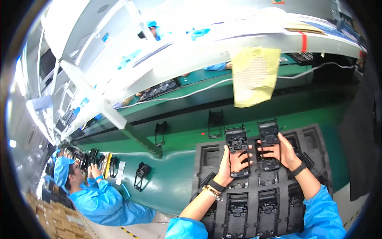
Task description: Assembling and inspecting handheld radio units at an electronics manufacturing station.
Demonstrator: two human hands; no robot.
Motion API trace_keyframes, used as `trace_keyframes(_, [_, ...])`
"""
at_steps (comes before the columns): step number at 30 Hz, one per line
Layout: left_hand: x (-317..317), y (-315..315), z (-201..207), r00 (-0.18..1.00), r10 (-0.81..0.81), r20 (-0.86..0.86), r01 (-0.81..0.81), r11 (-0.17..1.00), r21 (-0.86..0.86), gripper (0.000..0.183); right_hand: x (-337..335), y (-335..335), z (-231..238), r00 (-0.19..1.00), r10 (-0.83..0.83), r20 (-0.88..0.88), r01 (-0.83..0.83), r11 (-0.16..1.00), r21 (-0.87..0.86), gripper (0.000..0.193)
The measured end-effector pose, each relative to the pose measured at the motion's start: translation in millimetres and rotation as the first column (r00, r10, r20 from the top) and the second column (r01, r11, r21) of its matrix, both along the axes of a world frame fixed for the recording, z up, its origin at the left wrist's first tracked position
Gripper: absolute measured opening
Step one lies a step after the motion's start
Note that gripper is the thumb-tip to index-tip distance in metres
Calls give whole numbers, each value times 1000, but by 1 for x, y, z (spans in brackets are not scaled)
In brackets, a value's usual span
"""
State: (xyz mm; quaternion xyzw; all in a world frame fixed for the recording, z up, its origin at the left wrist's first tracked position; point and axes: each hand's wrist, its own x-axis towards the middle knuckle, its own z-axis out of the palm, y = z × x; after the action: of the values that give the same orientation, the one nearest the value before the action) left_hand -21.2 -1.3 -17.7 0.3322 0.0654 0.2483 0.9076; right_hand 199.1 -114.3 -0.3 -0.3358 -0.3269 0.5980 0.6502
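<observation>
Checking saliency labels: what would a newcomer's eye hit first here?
Probably the black plastic-looking frame in the left hand and the similar black frame in the right hand, both over a dark grey foam tray at lower right. Next, the yellow printed sheet hanging above them; then the co-worker in blue smock and cap, lower left.

Nothing legible, even on the seemingly printed yellow sheet (256,77)
</observation>
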Motion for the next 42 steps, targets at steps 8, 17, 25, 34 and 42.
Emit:
trace_keyframes(8, [-9, 11, -8, 992, -63, 111, 84, 977, -196, 70, -24, -12, 8, 998, -28, -51, 24, 996, -80, 68])
trace_keyframes(17, [-14, 18, -2, 992, 1, 127, 24, 980, -199, 66, -13, -9, -6, 991, 127, 44, -118, 977, -176, 64])
trace_keyframes(25, [-75, 71, 29, 954, 273, 121, -274, 962, -6, 65, -14, -13, -1, 980, 192, 40, -180, 960, -216, 34])
trace_keyframes(34, [-127, 112, -5, 807, 585, 77, -589, 808, 26, 68, -13, -14, -6, 982, 184, 35, -174, 966, -192, 29])
trace_keyframes(42, [-136, 112, -37, 772, 626, 112, -601, 775, -194, 75, -12, -14, -6, 966, 258, 20, -249, 950, -189, 30])
